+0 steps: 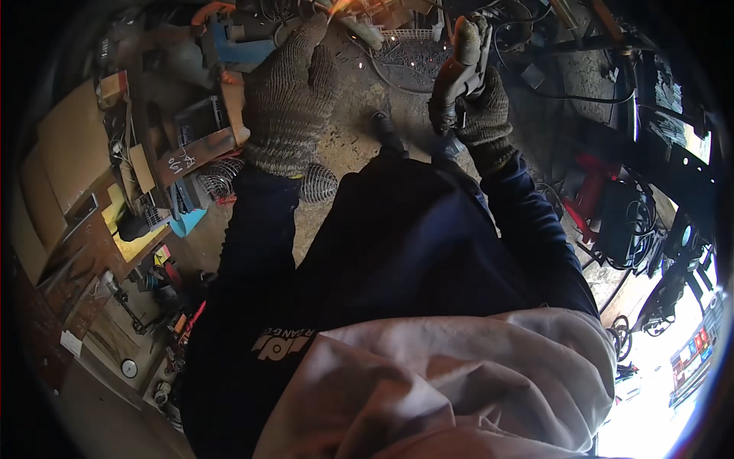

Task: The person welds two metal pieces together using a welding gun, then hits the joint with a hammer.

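Note:
My left hand (290, 103), in a grey knitted glove, reaches toward the top edge with its back to me. Its fingers are bent around something I cannot make out, and the fingertips are close to a bright orange glow (342, 8) with flying sparks. My right hand (487, 115), gloved alike, is closed around a bulky grey hand tool (459, 73) with a rounded tan end. The exact kind of tool is not clear. Just beyond my hands lie metal pieces (367, 34) and a white wire grid (410, 34), partly cut off by the edge.
Wire baskets (319, 183) stand beside my left forearm. Cardboard (70, 145) and a rusty steel beam (195, 151) crowd the left. A dark cable (581, 98) crosses the right, near a red frame (585, 199). My shoes (384, 122) stand on the littered floor (352, 130).

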Demonstrator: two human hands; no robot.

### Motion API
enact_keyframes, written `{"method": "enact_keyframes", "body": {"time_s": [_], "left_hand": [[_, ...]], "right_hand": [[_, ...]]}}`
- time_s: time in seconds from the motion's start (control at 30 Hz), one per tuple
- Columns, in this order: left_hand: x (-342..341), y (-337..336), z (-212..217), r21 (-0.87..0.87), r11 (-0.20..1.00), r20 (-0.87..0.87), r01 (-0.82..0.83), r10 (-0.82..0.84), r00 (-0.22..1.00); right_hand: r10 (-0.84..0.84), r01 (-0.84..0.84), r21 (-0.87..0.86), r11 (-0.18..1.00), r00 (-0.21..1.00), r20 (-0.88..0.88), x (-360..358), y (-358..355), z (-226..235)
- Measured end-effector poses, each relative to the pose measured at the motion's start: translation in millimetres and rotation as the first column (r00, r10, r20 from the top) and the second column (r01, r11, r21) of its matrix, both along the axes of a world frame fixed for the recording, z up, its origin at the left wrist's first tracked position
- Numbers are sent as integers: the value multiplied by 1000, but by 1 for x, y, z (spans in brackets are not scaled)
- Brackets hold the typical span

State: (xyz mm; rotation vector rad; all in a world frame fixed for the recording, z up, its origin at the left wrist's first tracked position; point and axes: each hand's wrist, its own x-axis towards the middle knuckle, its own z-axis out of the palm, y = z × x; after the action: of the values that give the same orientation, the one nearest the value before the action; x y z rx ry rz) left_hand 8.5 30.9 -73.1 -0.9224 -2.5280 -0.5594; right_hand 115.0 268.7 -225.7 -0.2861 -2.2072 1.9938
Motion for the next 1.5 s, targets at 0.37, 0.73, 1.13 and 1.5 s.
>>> {"method": "enact_keyframes", "body": {"time_s": [0.37,0.73,1.13,1.5], "left_hand": [[8,2,10,15,996,188,-83,79,979],[2,-3,-8,-37,999,-32,-10,9,999],[-42,-94,-111,-176,657,-912,-734,-389,-129],[4,-8,-10,-175,972,-239,-156,111,965]], "right_hand": [[13,-14,255,967,1000,3,-3,1,10],[55,27,474,880,986,-158,-9,-3,25],[110,-107,-120,987,994,14,-9,-3,-17],[147,-198,-962,-188,963,-227,-11,12,-35]]}}
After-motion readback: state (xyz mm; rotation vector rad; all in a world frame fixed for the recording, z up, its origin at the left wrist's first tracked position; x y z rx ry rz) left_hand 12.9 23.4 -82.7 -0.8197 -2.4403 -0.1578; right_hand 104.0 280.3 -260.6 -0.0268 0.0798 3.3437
